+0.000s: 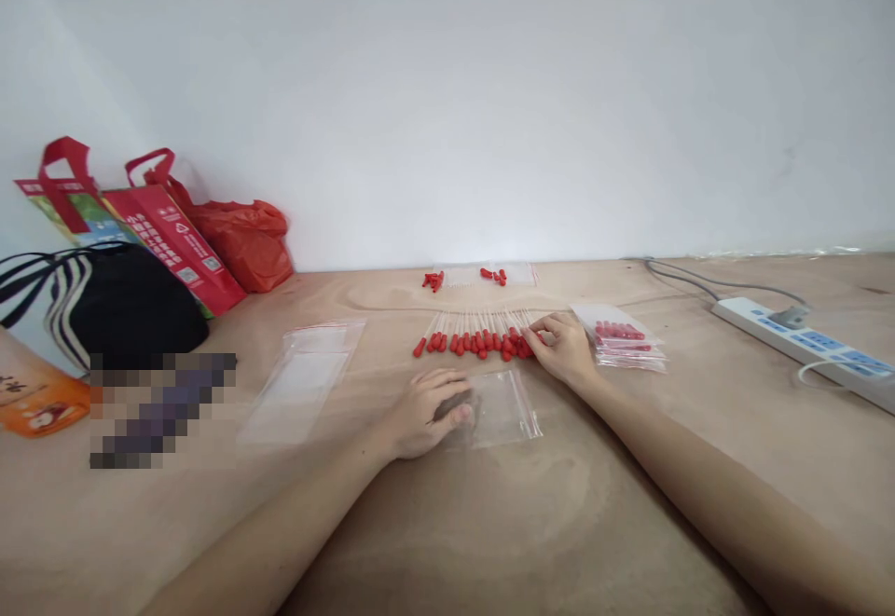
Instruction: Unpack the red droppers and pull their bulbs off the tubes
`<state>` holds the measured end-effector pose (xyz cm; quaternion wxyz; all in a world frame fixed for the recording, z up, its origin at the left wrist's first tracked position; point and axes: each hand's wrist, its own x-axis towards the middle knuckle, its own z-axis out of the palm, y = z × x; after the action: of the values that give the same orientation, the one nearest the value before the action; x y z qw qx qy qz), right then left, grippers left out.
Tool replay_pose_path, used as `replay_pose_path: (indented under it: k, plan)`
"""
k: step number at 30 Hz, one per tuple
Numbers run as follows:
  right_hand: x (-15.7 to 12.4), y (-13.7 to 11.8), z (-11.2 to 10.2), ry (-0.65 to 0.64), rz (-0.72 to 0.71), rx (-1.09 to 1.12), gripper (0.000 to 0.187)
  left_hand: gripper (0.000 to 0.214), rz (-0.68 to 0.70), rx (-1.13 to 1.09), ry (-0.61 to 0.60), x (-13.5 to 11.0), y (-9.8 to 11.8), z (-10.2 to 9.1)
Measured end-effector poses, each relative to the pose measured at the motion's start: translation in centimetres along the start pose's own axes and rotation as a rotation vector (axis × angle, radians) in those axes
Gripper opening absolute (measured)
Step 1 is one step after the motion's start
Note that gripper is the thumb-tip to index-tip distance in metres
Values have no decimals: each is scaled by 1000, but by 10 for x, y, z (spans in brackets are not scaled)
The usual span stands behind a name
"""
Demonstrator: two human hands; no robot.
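Observation:
A row of thin white sticks with red tips (479, 344) lies fanned out on the wooden table. My right hand (565, 348) is at the right end of this row, its fingertips pinched at a red-tipped stick and partly covering it. In front of the row lies a clear zip bag (500, 406), flat on the table. My left hand (430, 411) rests over the bag's left end, fingers curved and thumb apart, slightly blurred. Just right of my right hand is a stack of zip bags (621, 336) with red-tipped pieces inside.
More clear bags (304, 378) lie left of my left hand. Loose red pieces (433, 280) and other bags (458, 274) are near the wall. A power strip (804, 341) stands at right. Shopping bags (174, 243) and a black drawstring bag (132, 304) fill the left.

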<state>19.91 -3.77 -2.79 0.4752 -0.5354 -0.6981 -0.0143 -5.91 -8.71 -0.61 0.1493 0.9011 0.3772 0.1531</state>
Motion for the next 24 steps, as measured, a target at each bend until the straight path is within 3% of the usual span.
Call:
replay_pose_path:
  k: [5, 9, 14, 18, 24]
  plan:
    - [-2, 2, -9, -223, -218, -43, 22, 22, -132, -62, 190, 8, -11, 3]
    - [-3, 9, -12, -303, -299, 6, 28, 26, -284, -119, 143, 7, -16, 0]
    - [-4, 13, -9, -258, -313, -22, 18, 19, -366, -203, 71, 3, -15, -8]
    - [-5, 12, -8, -232, -301, -87, 19, 21, -395, -315, 297, -2, -24, -28]
    - [-9, 10, -12, -105, -239, -124, 23, 24, -787, -365, 761, -43, -68, -76]
